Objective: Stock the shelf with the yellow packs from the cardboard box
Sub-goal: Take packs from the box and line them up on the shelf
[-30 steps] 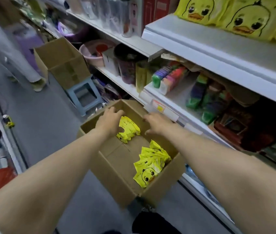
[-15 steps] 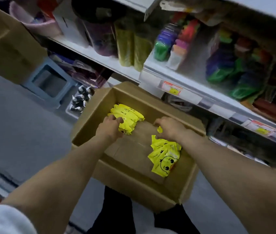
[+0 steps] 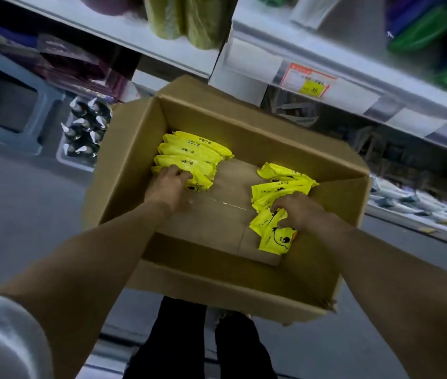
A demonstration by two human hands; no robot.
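Note:
An open cardboard box [image 3: 244, 285] stands on the floor in front of the shelf [image 3: 334, 86]. Inside it lie two groups of yellow duck-print packs: a left stack [image 3: 192, 153] against the far left wall and a right pile [image 3: 279, 184] near the right wall. My left hand [image 3: 171, 184] reaches into the box, and its fingers curl onto the nearest pack of the left stack. My right hand [image 3: 297, 210] is down on the right pile, its fingers curled round the edge of a pack with a duck face [image 3: 274, 236].
A price label [image 3: 307, 80] sits on the shelf edge above the box. Green and yellow goods stand on the shelf boards. A tray of small dark pointed bottles [image 3: 85, 127] and a grey plastic stool [image 3: 6, 110] stand left of the box. My legs are below the box.
The view has tilted down and closer to the box. My left hand stayed on the left stack. My right hand moved nearer, down onto the front packs of the right pile.

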